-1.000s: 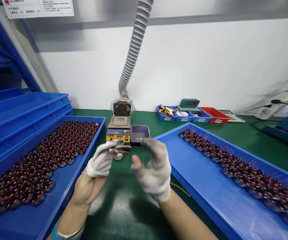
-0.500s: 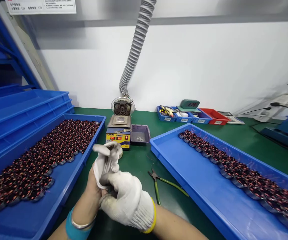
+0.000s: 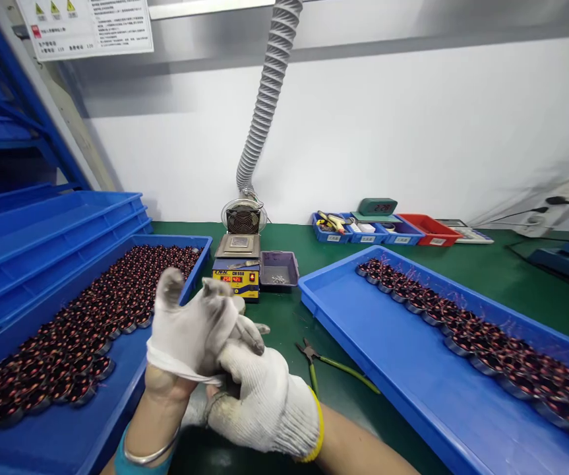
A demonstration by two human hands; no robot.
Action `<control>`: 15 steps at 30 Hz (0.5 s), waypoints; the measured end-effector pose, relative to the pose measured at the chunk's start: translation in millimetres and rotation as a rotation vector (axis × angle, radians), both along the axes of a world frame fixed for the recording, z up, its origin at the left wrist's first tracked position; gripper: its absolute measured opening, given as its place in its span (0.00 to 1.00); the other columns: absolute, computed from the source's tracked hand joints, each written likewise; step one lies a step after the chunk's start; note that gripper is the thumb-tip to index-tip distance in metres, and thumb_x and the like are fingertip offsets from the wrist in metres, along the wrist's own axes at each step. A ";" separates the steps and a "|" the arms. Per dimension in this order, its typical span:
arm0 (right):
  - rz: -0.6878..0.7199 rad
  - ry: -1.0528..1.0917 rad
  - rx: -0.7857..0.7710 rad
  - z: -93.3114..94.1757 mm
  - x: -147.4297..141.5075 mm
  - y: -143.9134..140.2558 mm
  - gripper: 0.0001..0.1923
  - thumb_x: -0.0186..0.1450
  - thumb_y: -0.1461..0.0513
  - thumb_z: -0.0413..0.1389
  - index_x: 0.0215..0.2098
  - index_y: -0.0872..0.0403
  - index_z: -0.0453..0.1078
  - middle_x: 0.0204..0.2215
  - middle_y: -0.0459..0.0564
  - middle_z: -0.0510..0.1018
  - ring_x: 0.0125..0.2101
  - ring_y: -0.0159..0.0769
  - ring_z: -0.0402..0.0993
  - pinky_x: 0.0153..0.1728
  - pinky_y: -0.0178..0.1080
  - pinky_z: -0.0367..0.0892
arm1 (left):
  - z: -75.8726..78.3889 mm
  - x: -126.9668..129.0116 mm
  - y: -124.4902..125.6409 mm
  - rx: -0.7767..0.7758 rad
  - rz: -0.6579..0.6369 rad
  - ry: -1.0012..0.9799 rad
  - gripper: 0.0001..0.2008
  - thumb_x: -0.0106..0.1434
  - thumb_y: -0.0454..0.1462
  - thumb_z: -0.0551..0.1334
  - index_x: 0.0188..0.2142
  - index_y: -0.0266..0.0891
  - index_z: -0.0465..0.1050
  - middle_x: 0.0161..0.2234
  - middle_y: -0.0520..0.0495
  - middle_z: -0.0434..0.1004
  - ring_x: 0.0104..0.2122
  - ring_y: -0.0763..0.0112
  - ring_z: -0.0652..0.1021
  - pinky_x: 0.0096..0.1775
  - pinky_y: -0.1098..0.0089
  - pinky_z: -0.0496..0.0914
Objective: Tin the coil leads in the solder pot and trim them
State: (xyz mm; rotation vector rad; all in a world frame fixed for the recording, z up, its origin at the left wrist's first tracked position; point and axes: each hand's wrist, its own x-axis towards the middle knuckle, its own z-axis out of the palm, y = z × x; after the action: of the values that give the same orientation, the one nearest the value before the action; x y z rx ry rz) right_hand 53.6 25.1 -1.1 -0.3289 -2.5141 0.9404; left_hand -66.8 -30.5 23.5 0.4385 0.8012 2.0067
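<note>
A thin white glove [image 3: 200, 320] covers most of my left hand [image 3: 178, 336], its fingertips smudged grey. The thumb of that hand stands apart and the fingers are spread, some bent. My right hand [image 3: 269, 392], in a knitted white work glove with a yellow hem, pinches the thin glove's cuff near the left wrist. A blue band and a silver bangle [image 3: 153, 455] are on my left forearm. Green-handled cutting pliers [image 3: 314, 359] lie on the green table [image 3: 289, 336] beyond my right hand.
At left, a blue tray [image 3: 116, 396] holds many small dark coil parts beside stacked trays [image 3: 66, 218]. Another blue tray [image 3: 388, 343] with a row of parts stands right. Behind my hands are a yellow-fronted heating unit [image 3: 237, 280], a grey bin [image 3: 279, 269] and a ribbed hose [image 3: 264, 105].
My left hand has slid further into the thin glove, and its fingers have spread. The cuff now lies over the palm's base. My right hand stays at the cuff.
</note>
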 end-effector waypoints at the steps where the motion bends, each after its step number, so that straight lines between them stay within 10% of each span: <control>1: 0.025 0.011 -0.007 1.0 0.2 0.5 0.12 0.54 0.59 0.54 0.37 0.49 0.72 0.32 0.45 0.76 0.29 0.33 0.71 0.30 0.31 0.63 | 4.8 2.0 -0.2 0.010 -0.086 -0.017 0.22 0.53 0.58 0.57 0.39 0.49 0.74 0.26 0.50 0.74 0.31 0.58 0.77 0.42 0.47 0.70; 6: 0.141 0.061 0.020 2.0 -0.9 2.8 0.09 0.54 0.58 0.54 0.32 0.52 0.72 0.28 0.45 0.76 0.29 0.32 0.71 0.28 0.30 0.61 | 21.8 6.3 -2.5 0.065 -0.513 -0.111 0.34 0.43 0.55 0.62 0.48 0.43 0.71 0.44 0.40 0.74 0.43 0.48 0.74 0.51 0.45 0.62; 11: 0.083 0.053 0.086 1.9 -0.2 6.3 0.13 0.53 0.53 0.57 0.35 0.50 0.71 0.27 0.43 0.74 0.27 0.32 0.70 0.24 0.31 0.58 | 21.1 2.2 -4.5 0.020 -0.541 -0.049 0.34 0.45 0.51 0.60 0.51 0.41 0.69 0.30 0.42 0.74 0.35 0.49 0.76 0.45 0.43 0.66; 15: 0.243 0.064 0.095 9.1 0.9 10.9 0.12 0.56 0.53 0.55 0.31 0.53 0.71 0.24 0.43 0.74 0.25 0.30 0.69 0.23 0.31 0.57 | 25.8 8.1 0.3 -0.003 -0.483 -0.092 0.35 0.45 0.54 0.59 0.54 0.51 0.64 0.42 0.44 0.74 0.47 0.43 0.71 0.50 0.41 0.62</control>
State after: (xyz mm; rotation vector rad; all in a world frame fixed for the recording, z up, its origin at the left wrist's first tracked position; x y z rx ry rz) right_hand 54.5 36.0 8.0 0.0372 -2.5677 0.9006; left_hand -58.7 -30.2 49.3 0.4816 0.5748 1.5630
